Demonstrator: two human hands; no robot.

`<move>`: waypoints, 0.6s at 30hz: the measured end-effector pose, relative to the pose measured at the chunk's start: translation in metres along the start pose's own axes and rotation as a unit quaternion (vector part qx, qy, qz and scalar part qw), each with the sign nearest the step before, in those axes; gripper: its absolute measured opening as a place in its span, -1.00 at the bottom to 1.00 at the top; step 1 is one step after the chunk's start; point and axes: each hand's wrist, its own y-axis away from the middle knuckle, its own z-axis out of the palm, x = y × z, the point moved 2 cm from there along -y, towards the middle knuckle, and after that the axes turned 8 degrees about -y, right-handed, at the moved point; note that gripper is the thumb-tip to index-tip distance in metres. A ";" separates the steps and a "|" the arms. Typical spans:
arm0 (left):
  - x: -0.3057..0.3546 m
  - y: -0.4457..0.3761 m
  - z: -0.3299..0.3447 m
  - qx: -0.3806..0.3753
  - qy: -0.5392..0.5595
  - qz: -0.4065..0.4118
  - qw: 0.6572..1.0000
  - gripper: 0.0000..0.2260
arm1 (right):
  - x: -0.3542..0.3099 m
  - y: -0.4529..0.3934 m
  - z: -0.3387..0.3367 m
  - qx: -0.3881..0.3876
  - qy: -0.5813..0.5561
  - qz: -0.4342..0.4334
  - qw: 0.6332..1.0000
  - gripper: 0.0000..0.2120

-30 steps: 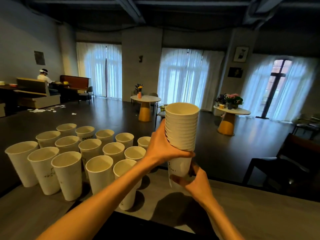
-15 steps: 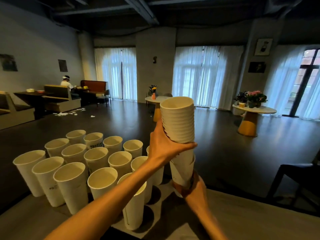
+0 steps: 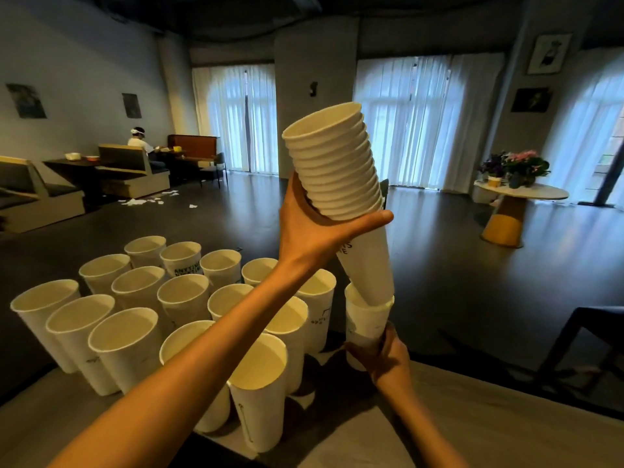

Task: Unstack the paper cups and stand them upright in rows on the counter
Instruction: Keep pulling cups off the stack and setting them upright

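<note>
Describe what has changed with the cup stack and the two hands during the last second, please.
The left hand has tilted the stack of cups, its top now leaning left. The right hand has pulled the bottom cup down, so it is nearly free; before it sat fully nested. Both hands keep their grips. The standing cups on the counter appear unchanged.
</note>
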 end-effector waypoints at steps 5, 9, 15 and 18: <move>0.018 0.003 -0.014 0.028 0.055 0.001 0.998 0.07 | 0.003 -0.006 0.000 -0.050 0.007 0.006 0.999 -0.34; 0.019 0.009 -0.032 0.045 0.133 -0.066 0.988 0.10 | 0.004 0.007 -0.007 -0.057 0.045 0.031 0.997 -0.17; 0.008 0.036 -0.046 0.021 0.283 -0.267 0.921 -0.16 | -0.005 0.043 -0.061 0.062 -0.119 0.066 0.989 -0.87; 0.014 0.065 -0.030 -0.002 0.321 -0.313 0.894 -0.40 | -0.045 0.068 -0.080 0.001 -0.278 0.106 0.955 -0.74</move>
